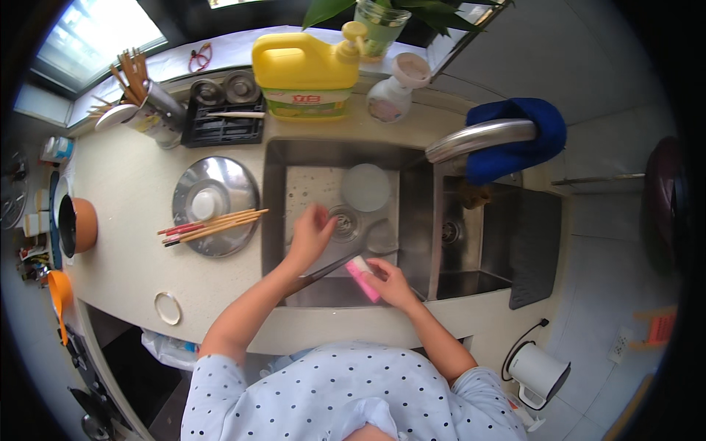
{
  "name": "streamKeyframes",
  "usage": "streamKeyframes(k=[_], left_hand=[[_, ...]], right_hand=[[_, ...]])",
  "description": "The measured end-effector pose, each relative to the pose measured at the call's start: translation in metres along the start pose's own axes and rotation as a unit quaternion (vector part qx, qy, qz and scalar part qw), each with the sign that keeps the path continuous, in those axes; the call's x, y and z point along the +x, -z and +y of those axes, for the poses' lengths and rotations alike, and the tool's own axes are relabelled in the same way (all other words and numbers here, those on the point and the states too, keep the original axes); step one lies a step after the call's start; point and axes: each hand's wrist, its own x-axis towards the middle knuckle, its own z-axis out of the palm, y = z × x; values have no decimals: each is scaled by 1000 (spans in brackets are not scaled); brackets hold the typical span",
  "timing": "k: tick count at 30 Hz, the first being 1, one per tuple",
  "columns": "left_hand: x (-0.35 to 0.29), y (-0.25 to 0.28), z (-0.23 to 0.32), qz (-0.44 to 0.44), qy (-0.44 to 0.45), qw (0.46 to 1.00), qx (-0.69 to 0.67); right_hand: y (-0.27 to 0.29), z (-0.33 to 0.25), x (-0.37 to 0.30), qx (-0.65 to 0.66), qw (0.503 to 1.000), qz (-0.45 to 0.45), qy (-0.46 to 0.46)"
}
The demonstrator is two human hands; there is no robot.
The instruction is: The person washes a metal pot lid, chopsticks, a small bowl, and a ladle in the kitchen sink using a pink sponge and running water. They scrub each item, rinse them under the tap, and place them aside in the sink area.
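My right hand (pixel 390 284) grips a pink and white sponge (pixel 365 279) over the near part of the large steel sink basin (pixel 419 213). My left hand (pixel 312 234) is above the left half of that basin, its fingers curled; whether they hold anything is hidden. A long metal utensil with a dark handle (pixel 315 277) slants past my left wrist toward the sponge. Its far end seems to reach a round, dull metal piece (pixel 381 237), but I cannot tell if they join. A whitish round bowl or dish (pixel 365 187) lies in the basin beside the drain (pixel 343 223).
Chopsticks (pixel 220 223) rest on a steel pot lid (pixel 239 180) left of the basin. Behind stand a yellow detergent jug (pixel 301 70) and a white pump bottle (pixel 390 99). A faucet (pixel 482 138) draped with a blue cloth (pixel 548 132) overhangs the smaller basin (pixel 496 250).
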Motion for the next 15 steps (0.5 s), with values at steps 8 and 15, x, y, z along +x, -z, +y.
streamKeyframes(k=[8,15], left_hand=[[112,-113,-93,-23,146,967,205],[146,-104,-85,-99,-18,969,226]], right_hand=[[39,4,-39,-1,996,78,-42],[53,15,-48,60,989,126,-42]])
